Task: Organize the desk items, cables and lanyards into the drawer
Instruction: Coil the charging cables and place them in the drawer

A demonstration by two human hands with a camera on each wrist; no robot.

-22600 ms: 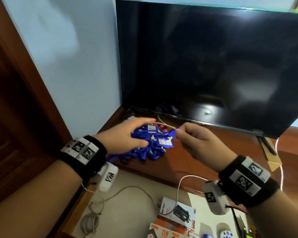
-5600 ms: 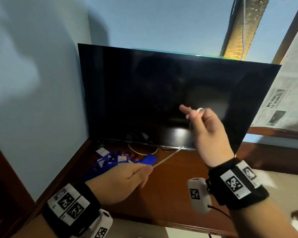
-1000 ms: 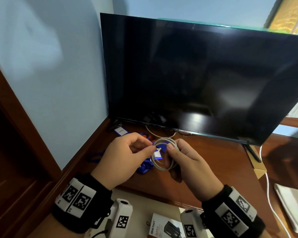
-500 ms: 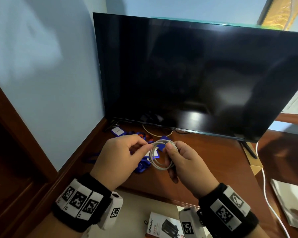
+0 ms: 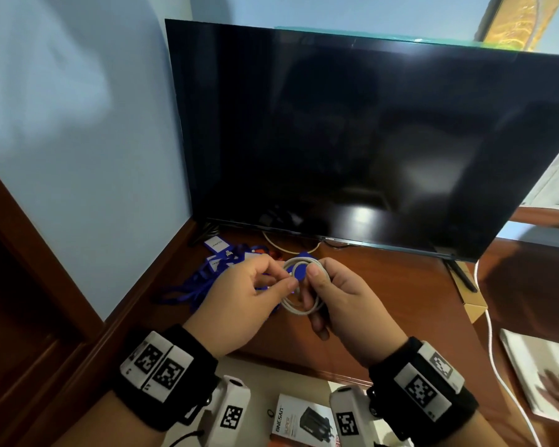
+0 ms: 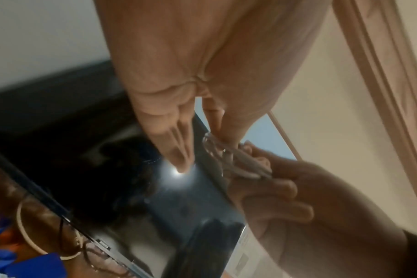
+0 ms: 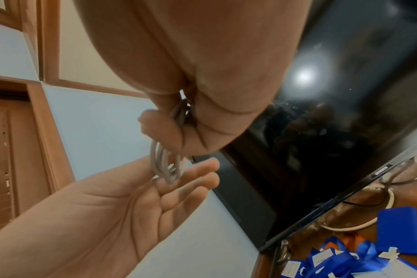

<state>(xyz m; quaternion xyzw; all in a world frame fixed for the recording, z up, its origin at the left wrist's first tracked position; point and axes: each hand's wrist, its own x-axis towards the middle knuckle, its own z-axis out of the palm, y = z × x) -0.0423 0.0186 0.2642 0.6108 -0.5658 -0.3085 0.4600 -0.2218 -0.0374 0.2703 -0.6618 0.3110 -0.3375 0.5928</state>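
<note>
Above the desk, both hands pinched the coiled white cable: left hand on its left side, right hand clamping its right.

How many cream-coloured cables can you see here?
3: a coil held between both hands, a loop on the desk under the TV, and one trailing down the desk's right side. Others may be hidden.
</note>
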